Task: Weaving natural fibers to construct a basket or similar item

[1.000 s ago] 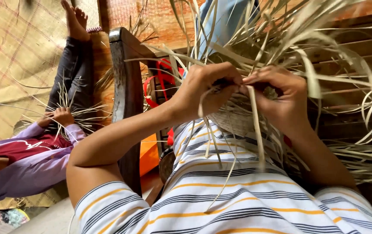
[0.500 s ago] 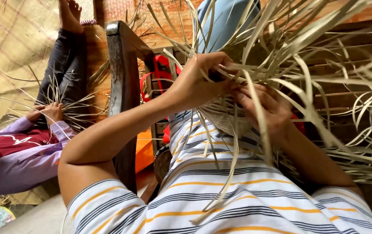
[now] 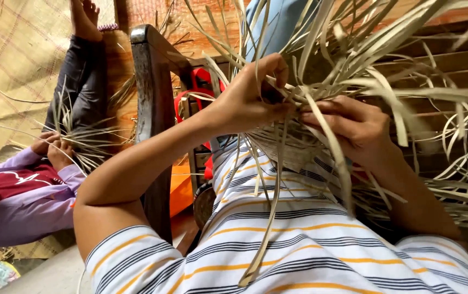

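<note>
My left hand (image 3: 250,98) pinches pale flat straw strips (image 3: 354,76) at the rim of a half-woven straw piece (image 3: 294,149) that rests on my striped shirt (image 3: 299,239). My right hand (image 3: 354,128) grips strips on the other side of the same rim, its fingers curled round them. Long loose strips fan up and out to the right, and one strip hangs down over my shirt. The woven part is mostly hidden behind both hands.
A dark wooden chair frame (image 3: 149,98) stands upright just left of my arm. Beyond it another person in a purple sleeve (image 3: 27,185) sits on a woven mat (image 3: 10,65), holding a bundle of strips (image 3: 84,139). Red and orange objects (image 3: 196,90) sit behind the chair.
My left hand has lifted and closed tighter on the strips, and my right hand has dropped slightly and shifted right. The view has tilted, so the chair frame appears further right.
</note>
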